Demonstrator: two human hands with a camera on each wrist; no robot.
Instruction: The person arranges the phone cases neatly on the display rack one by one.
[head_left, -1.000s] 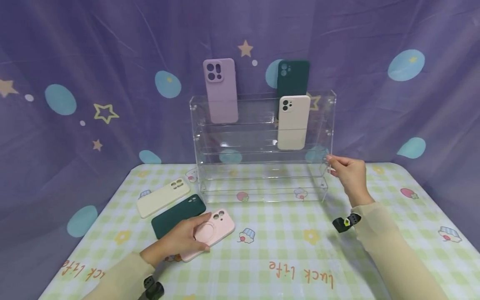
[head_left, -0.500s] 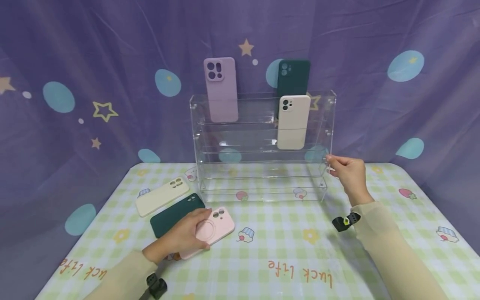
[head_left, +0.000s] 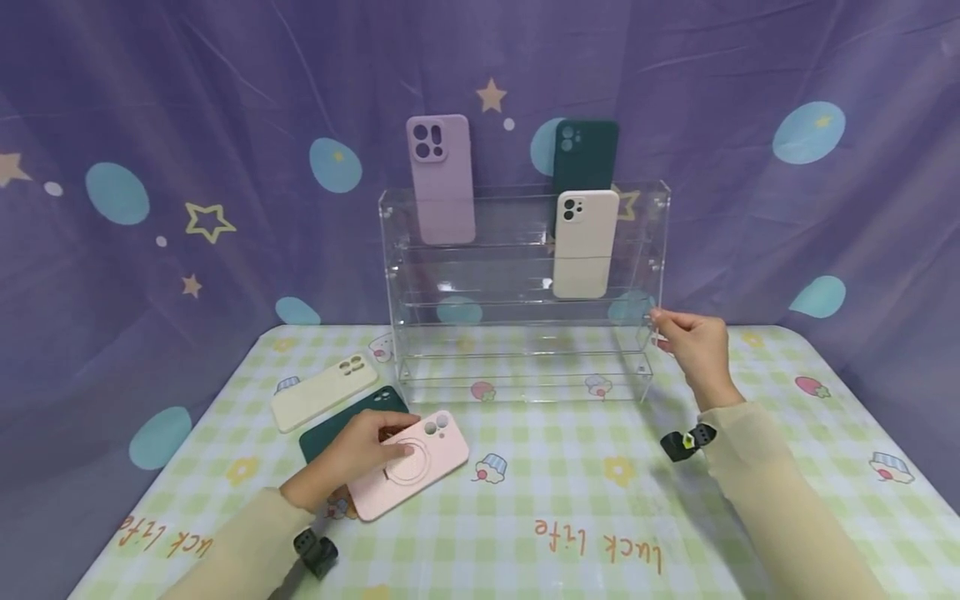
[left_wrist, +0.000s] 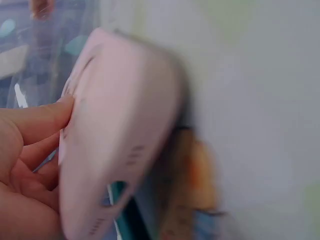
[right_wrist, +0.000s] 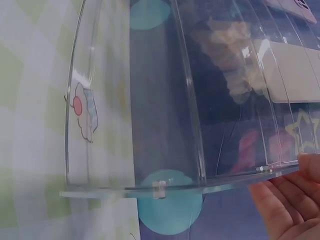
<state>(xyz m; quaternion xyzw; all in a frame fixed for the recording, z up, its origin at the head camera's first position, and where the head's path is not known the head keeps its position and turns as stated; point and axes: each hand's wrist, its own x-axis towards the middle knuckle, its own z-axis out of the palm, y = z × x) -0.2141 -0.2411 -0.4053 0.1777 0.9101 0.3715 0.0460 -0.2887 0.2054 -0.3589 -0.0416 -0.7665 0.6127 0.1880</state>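
My left hand (head_left: pixel 360 446) pinches a pink phone case (head_left: pixel 442 454), thumb on its ringed back and other fingers at its far long edge. In the left wrist view the pink case (left_wrist: pixel 110 110) is tilted, its port end toward the camera. Partly under that hand lies a dark green phone case (head_left: pixel 330 433), with a cream phone case (head_left: pixel 322 400) behind it. My right hand (head_left: pixel 697 350) grips the right side panel of a clear stepped display stand (head_left: pixel 510 221). In the right wrist view, the fingers (right_wrist: pixel 280 202) hold the panel edge of the stand (right_wrist: pixel 192 120).
A lilac phone case (head_left: pixel 444 183) leans on the stand's upper left. Another dark green case (head_left: pixel 588 154) stands on the upper right, behind a white case (head_left: pixel 585 250) one tier lower. The checked tablecloth (head_left: pixel 562 483) covers the table; a purple curtain (head_left: pixel 247 100) hangs behind.
My left thumb has moved from the near edge of the pink case onto its ring, and the case is now tilted. The right hand keeps its grip on the stand.
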